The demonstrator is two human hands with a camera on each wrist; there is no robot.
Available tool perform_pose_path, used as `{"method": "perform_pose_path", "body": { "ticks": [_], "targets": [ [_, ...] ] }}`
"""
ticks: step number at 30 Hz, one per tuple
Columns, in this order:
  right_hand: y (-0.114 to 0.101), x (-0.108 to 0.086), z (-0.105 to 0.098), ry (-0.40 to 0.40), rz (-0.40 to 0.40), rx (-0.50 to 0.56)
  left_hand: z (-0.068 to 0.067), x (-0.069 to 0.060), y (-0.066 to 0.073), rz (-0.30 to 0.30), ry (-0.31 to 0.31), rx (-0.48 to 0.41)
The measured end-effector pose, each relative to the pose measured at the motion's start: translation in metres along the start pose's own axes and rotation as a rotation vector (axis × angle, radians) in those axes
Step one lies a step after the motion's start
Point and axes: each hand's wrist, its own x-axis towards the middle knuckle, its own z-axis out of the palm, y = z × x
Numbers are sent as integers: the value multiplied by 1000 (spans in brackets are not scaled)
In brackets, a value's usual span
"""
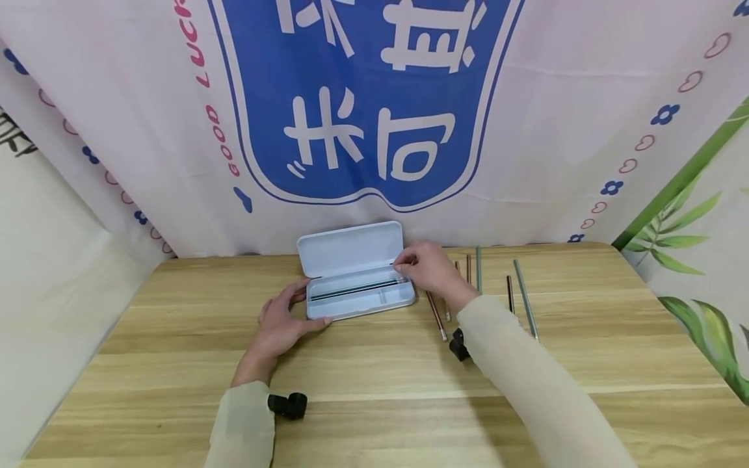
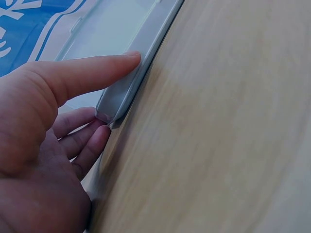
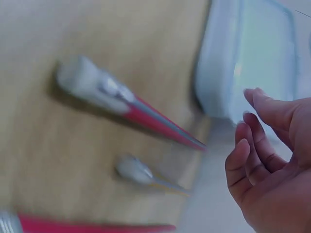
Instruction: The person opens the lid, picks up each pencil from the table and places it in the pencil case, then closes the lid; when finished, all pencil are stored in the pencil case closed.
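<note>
A light blue pencil case (image 1: 351, 250) lies with its lid raised at the table's back edge. Dark pencils (image 1: 351, 292) lie lengthwise inside it; I cannot tell exactly how many. My left hand (image 1: 281, 325) holds the case's left end, thumb (image 2: 104, 73) along the front rim and fingers (image 2: 90, 150) against the end. Over the case's right end is my right hand (image 1: 432, 268), its fingers bent and the thumb close to the index fingertip. In the right wrist view, no object shows between the fingertips (image 3: 250, 121). A small dark mark beside them in the head view is unclear.
Right of the case, several pencils lie loose: a red one (image 1: 436, 317), a dark one (image 1: 510, 294) and a grey-green one (image 1: 526, 299) among them. Some are partly behind my right arm. A printed curtain (image 1: 556, 143) hangs directly behind the wooden table (image 1: 374, 396).
</note>
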Motion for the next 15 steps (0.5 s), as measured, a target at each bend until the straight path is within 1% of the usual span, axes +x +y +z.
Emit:
{"method": "perform_pose_path", "body": {
  "ticks": [4,8,12,15],
  "targets": [
    [-1,-11,-21,27,5,58,0,0,0,0,-1,3],
    [1,-28,-43,60,35,104,-1,-1,1,2,-2,10],
    [11,-50,-62,92,73,179,-1,-1,2,3,-1,9],
    [23,-67,-73,101,133,263,0,-1,2,3,-4,13]
  ]
}}
